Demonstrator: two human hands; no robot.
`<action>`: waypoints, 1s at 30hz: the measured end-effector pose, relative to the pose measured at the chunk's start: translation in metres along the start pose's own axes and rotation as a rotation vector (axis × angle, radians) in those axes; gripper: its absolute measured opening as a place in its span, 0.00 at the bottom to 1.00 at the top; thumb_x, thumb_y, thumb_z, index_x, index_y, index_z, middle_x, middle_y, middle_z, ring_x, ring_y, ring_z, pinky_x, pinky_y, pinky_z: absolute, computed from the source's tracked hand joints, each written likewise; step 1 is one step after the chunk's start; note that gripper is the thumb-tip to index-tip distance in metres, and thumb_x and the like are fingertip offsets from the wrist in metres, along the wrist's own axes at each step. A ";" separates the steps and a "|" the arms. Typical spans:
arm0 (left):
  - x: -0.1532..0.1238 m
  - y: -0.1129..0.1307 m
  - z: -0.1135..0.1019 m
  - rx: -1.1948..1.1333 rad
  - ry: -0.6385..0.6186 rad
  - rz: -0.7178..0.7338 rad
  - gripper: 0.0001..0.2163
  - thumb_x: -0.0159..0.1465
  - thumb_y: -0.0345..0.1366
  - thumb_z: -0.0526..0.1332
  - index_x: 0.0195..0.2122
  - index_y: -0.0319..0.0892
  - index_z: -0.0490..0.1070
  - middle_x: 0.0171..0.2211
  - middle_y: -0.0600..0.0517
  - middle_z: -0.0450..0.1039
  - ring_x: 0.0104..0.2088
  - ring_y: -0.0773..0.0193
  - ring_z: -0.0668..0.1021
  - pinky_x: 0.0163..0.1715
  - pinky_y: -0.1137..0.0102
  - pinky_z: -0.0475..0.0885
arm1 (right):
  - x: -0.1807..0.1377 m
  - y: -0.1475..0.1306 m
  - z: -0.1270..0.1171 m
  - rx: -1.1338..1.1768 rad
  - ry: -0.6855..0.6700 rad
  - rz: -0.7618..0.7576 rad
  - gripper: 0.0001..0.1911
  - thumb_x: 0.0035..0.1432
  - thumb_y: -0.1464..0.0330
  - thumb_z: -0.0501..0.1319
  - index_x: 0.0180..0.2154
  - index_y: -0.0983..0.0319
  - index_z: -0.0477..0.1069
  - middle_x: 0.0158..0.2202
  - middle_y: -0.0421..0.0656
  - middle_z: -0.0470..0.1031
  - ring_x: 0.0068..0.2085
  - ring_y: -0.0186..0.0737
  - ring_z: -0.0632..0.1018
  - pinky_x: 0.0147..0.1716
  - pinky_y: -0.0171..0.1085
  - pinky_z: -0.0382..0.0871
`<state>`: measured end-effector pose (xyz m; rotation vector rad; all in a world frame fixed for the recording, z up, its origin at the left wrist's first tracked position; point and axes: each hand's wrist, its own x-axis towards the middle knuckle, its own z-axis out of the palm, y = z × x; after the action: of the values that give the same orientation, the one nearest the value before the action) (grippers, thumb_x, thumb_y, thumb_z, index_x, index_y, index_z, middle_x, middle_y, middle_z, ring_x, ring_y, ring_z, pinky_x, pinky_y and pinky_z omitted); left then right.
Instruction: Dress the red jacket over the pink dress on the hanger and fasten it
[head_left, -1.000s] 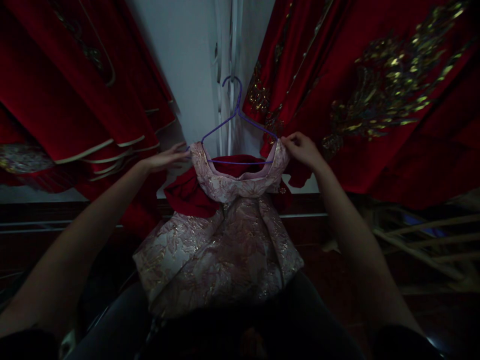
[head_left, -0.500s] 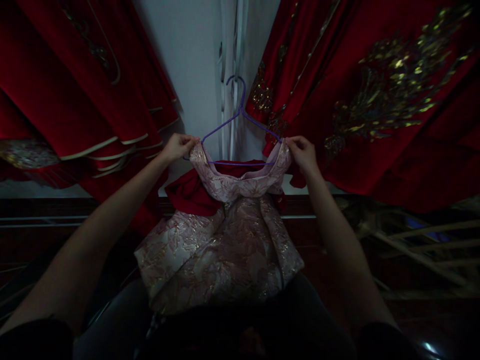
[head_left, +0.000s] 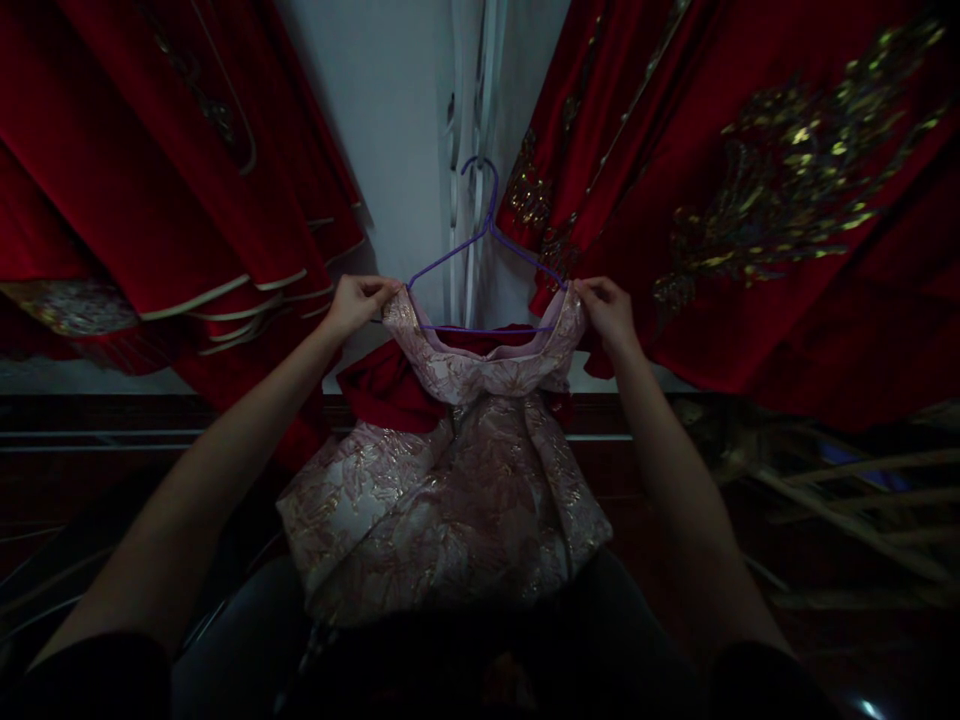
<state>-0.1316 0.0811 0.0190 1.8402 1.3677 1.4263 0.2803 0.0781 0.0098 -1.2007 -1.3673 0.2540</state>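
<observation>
A pink brocade dress [head_left: 487, 480] with shiny gold patterning hangs in front of me, its skirt spread over my lap. Inside its neckline sits a purple wire hanger [head_left: 451, 258], hook upward, with the lower bar crossing the neck opening. My left hand [head_left: 361, 303] pinches the dress's left shoulder by the hanger's end. At the opposite shoulder, my right hand [head_left: 606, 308] pinches the fabric the same way. Behind the bodice lies a piece of dark red cloth [head_left: 390, 390], partly hidden by the dress.
Red garments with gold trim [head_left: 247, 200] hang at the left. More red garments with gold sequins [head_left: 795, 180] hang at the right. Between them is a pale wall or cabinet front [head_left: 375, 90]. A wooden rack-like frame [head_left: 847, 510] stands low at the right, in shadow.
The whole view has shifted slightly, so hands, dress and hanger appear a little lower and to the right. Both hands keep their pinch on the shoulders.
</observation>
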 end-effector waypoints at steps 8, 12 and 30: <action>0.003 -0.006 -0.007 0.043 0.016 -0.001 0.22 0.57 0.52 0.60 0.37 0.35 0.74 0.32 0.45 0.76 0.28 0.68 0.74 0.28 0.77 0.69 | -0.029 0.038 -0.021 0.091 0.111 0.262 0.14 0.46 0.56 0.63 0.28 0.61 0.68 0.26 0.39 0.72 0.27 0.35 0.71 0.28 0.35 0.66; -0.006 -0.038 -0.019 0.161 0.005 -0.056 0.19 0.58 0.49 0.58 0.36 0.36 0.74 0.31 0.46 0.76 0.28 0.68 0.73 0.27 0.78 0.68 | -0.067 0.057 -0.037 0.116 -0.031 0.474 0.19 0.42 0.52 0.65 0.31 0.60 0.71 0.21 0.35 0.68 0.21 0.31 0.64 0.20 0.32 0.57; -0.040 0.031 0.125 0.710 -0.452 0.785 0.11 0.62 0.35 0.55 0.34 0.36 0.75 0.58 0.40 0.64 0.56 0.50 0.68 0.59 0.52 0.60 | -0.112 0.004 0.008 0.169 -0.257 0.164 0.17 0.54 0.51 0.58 0.33 0.58 0.69 0.34 0.40 0.73 0.38 0.38 0.73 0.41 0.36 0.67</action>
<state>-0.0046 0.0603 -0.0221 3.1634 1.0055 0.7025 0.2449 -0.0004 -0.0629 -1.1677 -1.4360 0.6459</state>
